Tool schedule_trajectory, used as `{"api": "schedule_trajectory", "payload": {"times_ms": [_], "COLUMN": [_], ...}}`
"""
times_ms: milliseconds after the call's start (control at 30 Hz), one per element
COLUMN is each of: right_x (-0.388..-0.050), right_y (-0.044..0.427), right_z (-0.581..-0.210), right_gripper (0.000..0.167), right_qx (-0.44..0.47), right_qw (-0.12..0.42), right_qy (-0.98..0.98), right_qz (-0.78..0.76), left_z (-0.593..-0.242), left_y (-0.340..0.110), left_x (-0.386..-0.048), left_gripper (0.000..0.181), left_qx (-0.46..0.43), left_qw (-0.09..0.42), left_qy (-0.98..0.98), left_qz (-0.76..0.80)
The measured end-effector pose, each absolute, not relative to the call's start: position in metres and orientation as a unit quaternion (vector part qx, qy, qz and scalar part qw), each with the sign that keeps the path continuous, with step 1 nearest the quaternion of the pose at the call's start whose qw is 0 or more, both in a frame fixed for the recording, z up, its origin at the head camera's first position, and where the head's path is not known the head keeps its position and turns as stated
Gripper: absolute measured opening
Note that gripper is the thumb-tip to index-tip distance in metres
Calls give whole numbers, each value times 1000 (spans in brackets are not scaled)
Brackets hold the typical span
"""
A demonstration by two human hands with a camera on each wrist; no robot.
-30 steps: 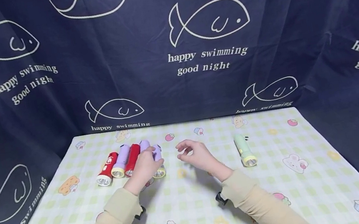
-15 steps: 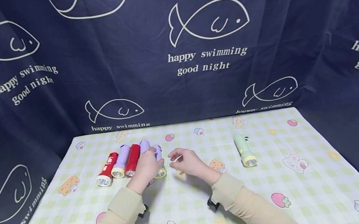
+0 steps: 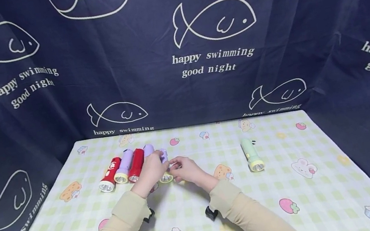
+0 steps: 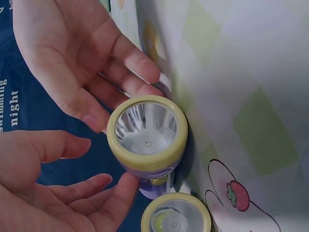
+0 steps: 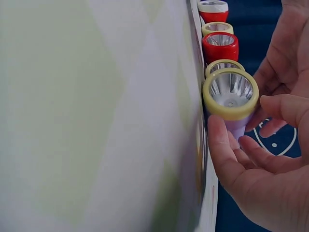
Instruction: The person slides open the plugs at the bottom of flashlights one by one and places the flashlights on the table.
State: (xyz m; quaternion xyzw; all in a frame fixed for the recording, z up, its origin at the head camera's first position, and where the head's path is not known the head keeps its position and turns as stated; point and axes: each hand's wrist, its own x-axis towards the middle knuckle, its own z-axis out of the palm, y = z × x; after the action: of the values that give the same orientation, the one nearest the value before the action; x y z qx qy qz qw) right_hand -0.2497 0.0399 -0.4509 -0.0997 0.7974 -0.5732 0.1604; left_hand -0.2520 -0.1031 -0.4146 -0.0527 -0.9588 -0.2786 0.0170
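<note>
On the table, a purple flashlight with a yellow head (image 3: 166, 177) ends a close row, lens towards me. Over its body is my left hand (image 3: 151, 171); in the left wrist view a fingertip (image 4: 126, 186) meets the purple body while the thumb (image 4: 72, 145) stays apart. From the other side my right hand (image 3: 187, 170) reaches the head, thumb (image 5: 277, 105) and a finger (image 5: 217, 126) at its rim, fingers loose. Whether the right thumb presses cannot be told. Beside it lie a second purple flashlight (image 3: 148, 150) and a red one (image 3: 137, 161).
Further left lie another purple flashlight (image 3: 126, 164) and a red flashlight with a white head (image 3: 111, 174). A mint green flashlight (image 3: 250, 153) lies alone on the right. The checked tablecloth (image 3: 202, 226) ends at a dark blue fish-print curtain (image 3: 146, 57).
My right hand has moved left, up to the end purple flashlight. The left hand has shifted slightly right, and that flashlight has edged a little right too. The others have not moved.
</note>
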Motion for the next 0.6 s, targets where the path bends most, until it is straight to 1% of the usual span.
{"api": "schedule_trajectory", "payload": {"times_ms": [200,400,600], "right_x": [-252,-253,-254], "right_y": [37,36,36], "right_z": [-456,-456,-458], "right_gripper": [45,43,44], "right_qx": [-98,-97,-95], "right_qw": [144,141,142], "right_qy": [806,811,809], "right_qz": [-565,-559,-563], "left_z": [-416,-416,-412], "left_y": [-101,-100,-102], "left_x": [-253,-254,-258], "left_gripper": [43,41,39], "left_qx": [-39,-33,-38], "left_qw": [17,18,8], "left_qy": [-960,-959,-951], "left_qz": [-278,-282,-308]}}
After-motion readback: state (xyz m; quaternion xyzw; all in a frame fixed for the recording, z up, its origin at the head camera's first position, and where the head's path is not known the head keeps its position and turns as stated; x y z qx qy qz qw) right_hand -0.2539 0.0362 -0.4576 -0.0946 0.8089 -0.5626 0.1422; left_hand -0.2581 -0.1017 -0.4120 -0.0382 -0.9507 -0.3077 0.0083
